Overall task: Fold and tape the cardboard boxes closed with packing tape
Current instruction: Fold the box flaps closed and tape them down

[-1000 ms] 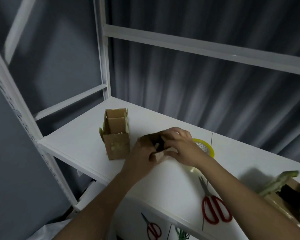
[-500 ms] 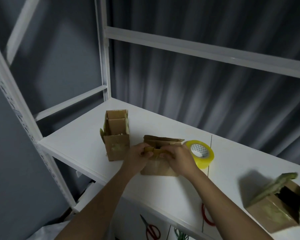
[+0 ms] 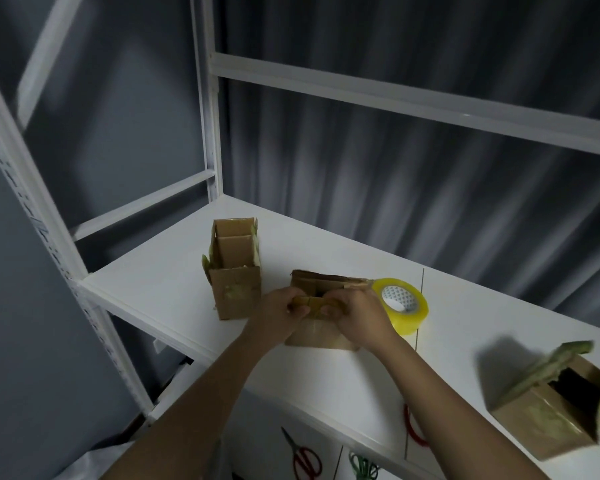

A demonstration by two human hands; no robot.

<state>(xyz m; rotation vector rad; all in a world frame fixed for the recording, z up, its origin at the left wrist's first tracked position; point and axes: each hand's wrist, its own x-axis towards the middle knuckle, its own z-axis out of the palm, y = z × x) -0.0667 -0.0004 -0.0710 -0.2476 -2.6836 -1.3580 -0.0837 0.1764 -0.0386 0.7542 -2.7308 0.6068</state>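
Note:
A small cardboard box (image 3: 321, 336) stands in the middle of the white shelf (image 3: 153, 271), its top still gaping. My left hand (image 3: 278, 313) and my right hand (image 3: 361, 315) both pinch the near top flap of this box, thumbs on the flap's front edge. A yellow roll of packing tape (image 3: 404, 308) lies just right of the box, touching distance from my right hand. A second open box (image 3: 234, 268) stands upright to the left. A third box (image 3: 555, 407) sits at the right with one flap raised.
Red-handled scissors (image 3: 413, 429) lie on the shelf's front edge, mostly hidden by my right forearm. More scissors, red (image 3: 303, 459) and green (image 3: 362, 467), lie on the level below. White rack posts (image 3: 212, 133) rise at the left; a grey curtain hangs behind.
Both hands came down from the top of the middle box to its near flap and now pinch it. The view shifted slightly, hiding most of the red scissors.

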